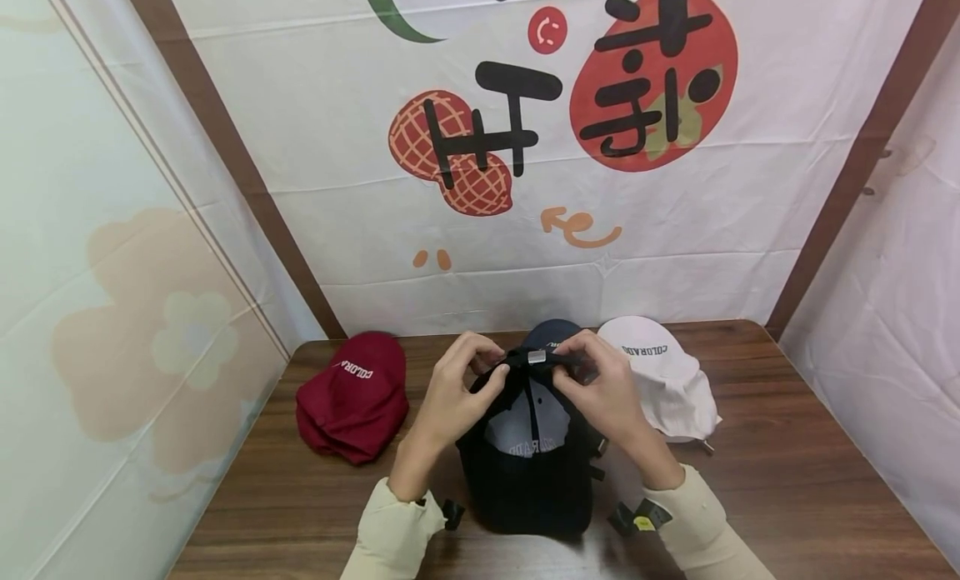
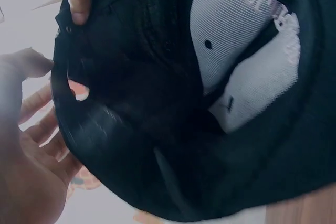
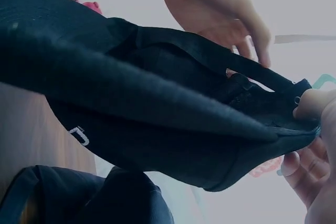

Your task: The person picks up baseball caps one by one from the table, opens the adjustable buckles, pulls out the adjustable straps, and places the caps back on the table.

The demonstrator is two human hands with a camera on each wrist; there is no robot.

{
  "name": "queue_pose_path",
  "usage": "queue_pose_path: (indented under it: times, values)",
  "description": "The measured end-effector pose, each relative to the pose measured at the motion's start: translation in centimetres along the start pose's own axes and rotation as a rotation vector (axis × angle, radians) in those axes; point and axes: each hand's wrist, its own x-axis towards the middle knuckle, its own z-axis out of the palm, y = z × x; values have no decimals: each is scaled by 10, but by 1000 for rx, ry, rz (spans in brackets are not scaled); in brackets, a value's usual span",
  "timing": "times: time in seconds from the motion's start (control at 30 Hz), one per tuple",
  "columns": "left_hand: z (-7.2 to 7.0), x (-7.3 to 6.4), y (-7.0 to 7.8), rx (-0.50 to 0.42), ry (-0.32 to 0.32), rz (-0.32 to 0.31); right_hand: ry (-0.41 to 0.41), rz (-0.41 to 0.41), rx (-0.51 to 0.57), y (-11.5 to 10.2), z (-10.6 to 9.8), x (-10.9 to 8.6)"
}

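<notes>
A black baseball cap (image 1: 525,501) is held up over the table, its inside facing me and its brim pointing down toward me. Grey-white lining patches (image 2: 220,30) show inside it in the left wrist view. My left hand (image 1: 457,392) pinches the left part of the back strap between thumb and fingers. On the strap's right part, my right hand (image 1: 606,387) has a pinch grip. Between the two hands sits a small silver buckle (image 1: 537,357). The right wrist view shows the right thumb (image 3: 312,103) on the strap end.
To the left lies a dark red cap (image 1: 354,397) on the brown wooden table (image 1: 780,480). A navy cap (image 1: 553,332) is partly hidden behind the black one. At the back right is a white cap (image 1: 660,380). A printed cloth (image 1: 337,255) hangs behind the table.
</notes>
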Motion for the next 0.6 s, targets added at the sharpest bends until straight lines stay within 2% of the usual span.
queue_pose_path:
  times: [0.2, 0.43, 0.6]
  values:
    - [5, 7, 7, -20, -5, 45, -27, -24, 4, 1, 2, -2]
    - [10, 12, 11, -28, -34, 52, -70, -18, 11, 3, 0, -1]
    - [14, 12, 14, -17, -67, 49, -68, -61, 15, 2, 1, 0]
